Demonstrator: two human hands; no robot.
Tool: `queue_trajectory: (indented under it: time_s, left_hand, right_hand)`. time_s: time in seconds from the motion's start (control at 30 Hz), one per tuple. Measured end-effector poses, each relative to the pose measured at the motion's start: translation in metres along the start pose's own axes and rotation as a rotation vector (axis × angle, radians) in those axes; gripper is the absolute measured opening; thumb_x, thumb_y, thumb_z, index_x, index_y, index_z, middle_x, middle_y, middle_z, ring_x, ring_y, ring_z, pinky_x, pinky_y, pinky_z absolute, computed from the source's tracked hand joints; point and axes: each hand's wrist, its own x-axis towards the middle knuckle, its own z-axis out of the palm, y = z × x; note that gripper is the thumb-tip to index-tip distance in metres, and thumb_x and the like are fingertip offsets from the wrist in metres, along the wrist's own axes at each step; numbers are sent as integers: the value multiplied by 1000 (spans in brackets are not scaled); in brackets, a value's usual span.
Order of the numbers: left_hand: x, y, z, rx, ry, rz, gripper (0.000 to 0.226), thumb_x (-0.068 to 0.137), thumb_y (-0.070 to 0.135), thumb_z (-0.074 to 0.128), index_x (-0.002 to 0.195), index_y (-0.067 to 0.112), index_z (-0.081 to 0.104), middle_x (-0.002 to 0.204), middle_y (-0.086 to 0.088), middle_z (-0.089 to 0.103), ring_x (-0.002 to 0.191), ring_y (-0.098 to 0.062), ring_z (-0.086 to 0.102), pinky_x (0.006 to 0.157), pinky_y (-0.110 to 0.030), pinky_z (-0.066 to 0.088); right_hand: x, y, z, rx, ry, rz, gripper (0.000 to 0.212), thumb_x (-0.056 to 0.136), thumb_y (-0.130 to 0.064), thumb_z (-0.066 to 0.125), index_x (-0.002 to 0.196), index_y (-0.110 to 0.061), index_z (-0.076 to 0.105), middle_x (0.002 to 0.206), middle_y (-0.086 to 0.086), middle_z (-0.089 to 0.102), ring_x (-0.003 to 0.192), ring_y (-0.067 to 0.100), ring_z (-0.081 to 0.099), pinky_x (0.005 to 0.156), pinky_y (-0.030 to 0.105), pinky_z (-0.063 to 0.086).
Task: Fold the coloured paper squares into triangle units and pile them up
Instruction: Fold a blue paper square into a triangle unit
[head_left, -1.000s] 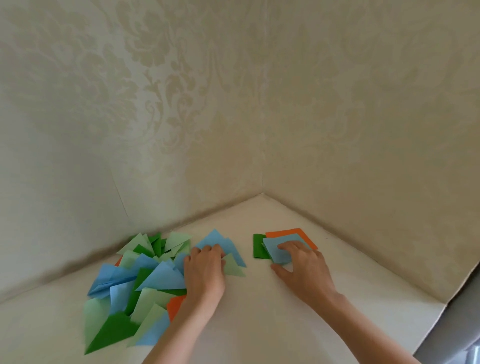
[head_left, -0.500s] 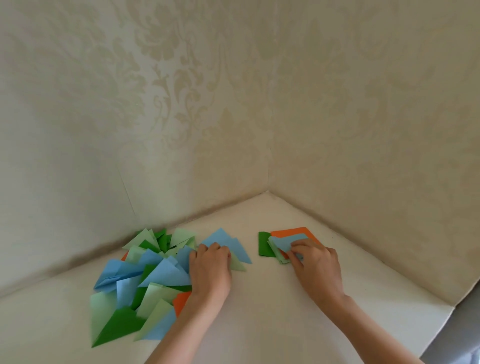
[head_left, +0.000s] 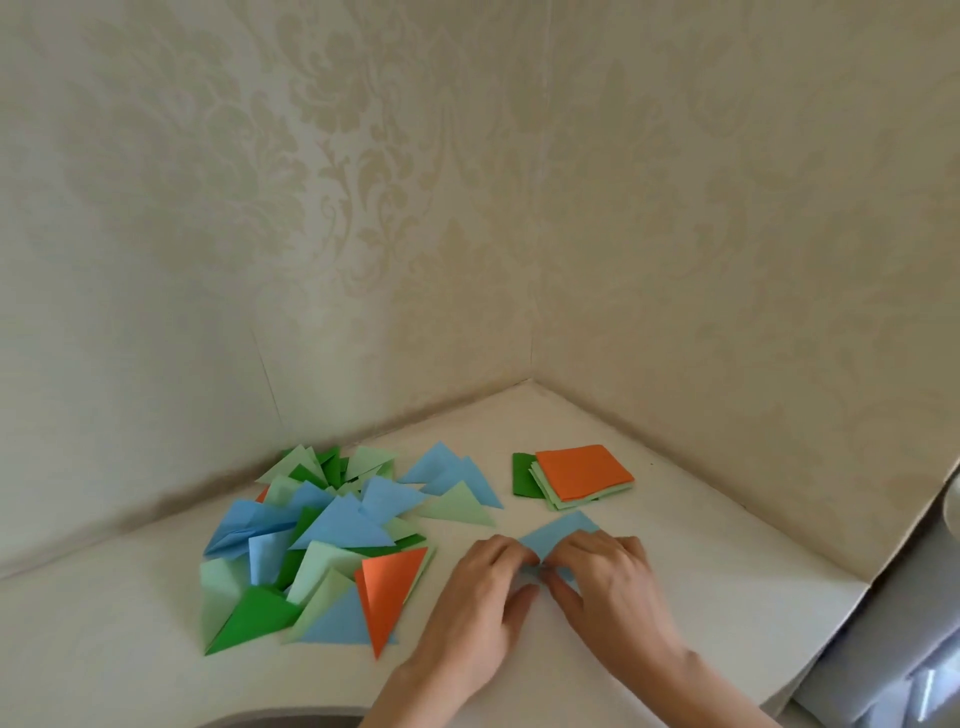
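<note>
Folded triangle units (head_left: 332, 540): a large loose pile is lying at the tabletop's (head_left: 675, 597) left. Unfolded squares (head_left: 576, 475): a small stack is waiting near the corner. Left hand (head_left: 480, 603) and right hand (head_left: 605, 582) are both pinching a blue square (head_left: 558, 538) mid-fold. Judged well past halfway.

One pile of folded triangles (head_left: 322, 545) is lying at lower left, too overlapped to count. One stack of squares (head_left: 576, 478) is sitting right of centre. Two hands, left hand (head_left: 478, 608) and right hand (head_left: 608, 587), are pinching one blue sheet (head_left: 558, 538).
</note>
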Motion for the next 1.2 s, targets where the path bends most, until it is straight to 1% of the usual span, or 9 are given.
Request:
queue_trajectory:
  time_s: [0.07,0.13,0.3,0.47,0.63,0.8,0.97,1.1,1.2]
  left_hand:
    - [-1,-1,2,-2,15,-19,13,85,21,59,98,23,61,99,11,57,94,-5,51,83,-19,41]
    - [1,-2,5,-9,29,-62,7,84,21,59,90,22,60,94,12,57,91,-5,52,81,-22,43]
    - [8,-5,14,-9,71,-139,3,82,22,61,80,25,60,85,16,55,84,-4,49,76,-23,43]
    - [14,-5,16,0,73,-188,6,82,27,65,79,27,60,83,20,51,84,-4,46,76,-20,41]
    - [18,-4,18,-27,58,-269,11,79,26,69,78,31,60,83,22,51,86,-2,46,76,-15,37]
    - [20,-4,17,-85,53,-325,13,76,20,71,79,30,62,83,23,53,86,1,47,75,-8,35]
    - [20,-5,13,-127,33,-341,14,77,14,70,82,27,66,85,20,56,87,1,49,76,-5,34]
    - [18,-6,11,-171,25,-349,17,77,9,67,84,25,67,88,19,58,89,2,50,78,-5,35]
    - [17,-7,8,-180,24,-325,19,78,8,65,85,25,67,88,19,59,90,3,51,79,-6,36]
  right_hand:
    - [-3,4,2,67,-53,29,1,80,-33,67,80,-33,66,82,-18,61,79,8,57,67,28,41]
    - [-3,8,4,183,-89,71,9,83,-38,60,84,-33,68,88,-21,59,85,9,56,72,31,43]
    - [1,9,7,312,-79,113,4,82,-35,66,81,-32,69,81,-27,53,82,4,54,76,33,48]
    - [2,8,11,361,-52,187,7,77,-37,74,80,-35,68,81,-26,57,80,0,56,76,27,49]
    - [6,4,6,458,-83,298,33,71,-30,81,85,-42,53,81,-18,60,86,-1,55,71,8,41]
    - [11,8,3,469,-181,356,32,71,-20,80,93,-32,59,85,-17,60,79,-3,53,70,3,37]
    - [17,14,-7,501,-284,369,31,74,-12,77,93,-32,62,89,-14,61,80,-5,54,70,1,37]
    - [15,15,-10,498,-295,324,32,75,-14,76,93,-35,60,91,-16,61,89,-10,52,74,1,37]
    - [13,16,-13,472,-309,291,24,79,-24,74,94,-36,60,92,-15,62,91,-11,51,74,2,38]
